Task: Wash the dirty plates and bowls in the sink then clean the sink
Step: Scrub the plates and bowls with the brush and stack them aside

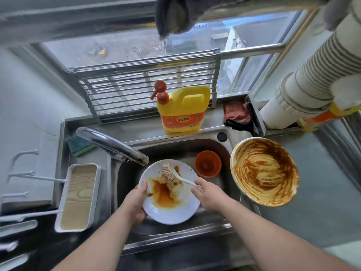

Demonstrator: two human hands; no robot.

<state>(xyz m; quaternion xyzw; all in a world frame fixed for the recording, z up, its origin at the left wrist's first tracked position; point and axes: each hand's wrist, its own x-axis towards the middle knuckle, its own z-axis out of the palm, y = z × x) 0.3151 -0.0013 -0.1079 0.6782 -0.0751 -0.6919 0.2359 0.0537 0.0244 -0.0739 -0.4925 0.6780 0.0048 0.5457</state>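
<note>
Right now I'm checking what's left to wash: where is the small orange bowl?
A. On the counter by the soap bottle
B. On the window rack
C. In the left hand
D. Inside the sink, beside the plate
D: the orange bowl sits in the sink, right of the plate.

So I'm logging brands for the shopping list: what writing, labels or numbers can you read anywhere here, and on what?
Yellow detergent bottle: its orange label carries a red logo with characters in the middle, too blurred to read.
Same label, small print around the logo: too small to read.
Orange and yellow container at the right, partly behind the stack of cups: no text shows.
Nothing else bears writing.
</note>
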